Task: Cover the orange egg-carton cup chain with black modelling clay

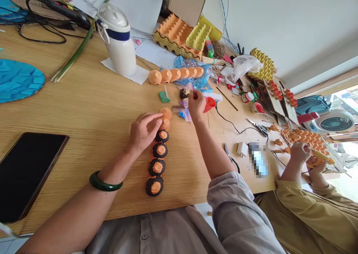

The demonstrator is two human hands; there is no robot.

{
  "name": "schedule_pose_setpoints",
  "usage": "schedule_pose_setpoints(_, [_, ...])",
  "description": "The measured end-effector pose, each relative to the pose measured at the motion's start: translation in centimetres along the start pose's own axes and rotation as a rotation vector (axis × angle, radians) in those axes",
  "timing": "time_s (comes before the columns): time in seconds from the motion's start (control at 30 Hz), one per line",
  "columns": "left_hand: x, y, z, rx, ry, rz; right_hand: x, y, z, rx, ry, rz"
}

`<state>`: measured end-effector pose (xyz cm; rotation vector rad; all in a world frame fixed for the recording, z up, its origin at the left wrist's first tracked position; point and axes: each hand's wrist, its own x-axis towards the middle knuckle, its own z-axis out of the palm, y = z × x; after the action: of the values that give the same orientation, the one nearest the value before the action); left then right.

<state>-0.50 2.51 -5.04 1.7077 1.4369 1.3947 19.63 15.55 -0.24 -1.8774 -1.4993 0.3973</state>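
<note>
A strip of orange egg-carton cups lies on the table in front of me. Its nearer cups wear black rings around their orange tips; the two farthest are plain orange. My left hand steadies that far end, index finger and thumb against the plain cups. Beyond it, my right hand pinches the edge of a small clear plastic bag with dark and yellow material inside. More small bags, purple and blue, lie under this hand. A red cup sits just right of it, partly hidden.
A plain orange cup strip lies farther back, beside a white jug and stacked egg trays. A phone rests at left. Scissors and a white charger lie right, near a co-worker's hands.
</note>
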Motion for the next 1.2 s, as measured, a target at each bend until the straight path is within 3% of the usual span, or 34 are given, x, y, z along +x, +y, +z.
schedule_pose_setpoints(0.1, [-0.2,1.3,-0.5,0.008,0.082,0.075,-3.6,0.8,-0.8,0.094,0.072,-0.103])
schedule_pose_setpoints(0.17, [-0.5,2.4,-0.5,-0.051,0.043,0.061,-7.2,1.5,-0.8,0.167,0.092,-0.266])
schedule_pose_setpoints(0.27, [-1.0,3.3,0.2,-0.330,-0.089,-0.097,-12.6,2.5,-0.2,0.233,0.069,-0.549])
schedule_pose_setpoints(0.4, [-1.3,3.1,1.3,-0.510,-0.097,-0.244,-16.4,3.2,0.5,0.233,0.030,-0.666])
schedule_pose_setpoints(0.63, [-1.3,3.0,0.7,-0.408,-0.099,-0.286,-16.4,3.9,0.7,0.343,-0.079,-0.549])
schedule_pose_setpoints(0.83, [-1.7,3.5,0.7,-0.364,-0.142,-0.279,-16.2,4.3,0.5,0.375,-0.064,-0.471])
schedule_pose_setpoints(1.03, [-1.6,3.5,0.8,-0.280,-0.104,-0.241,-16.5,3.9,0.3,0.435,-0.078,-0.492])
schedule_pose_setpoints(1.2, [-1.6,3.7,0.7,-0.210,-0.097,-0.124,-16.4,3.7,0.0,0.364,-0.026,-0.536])
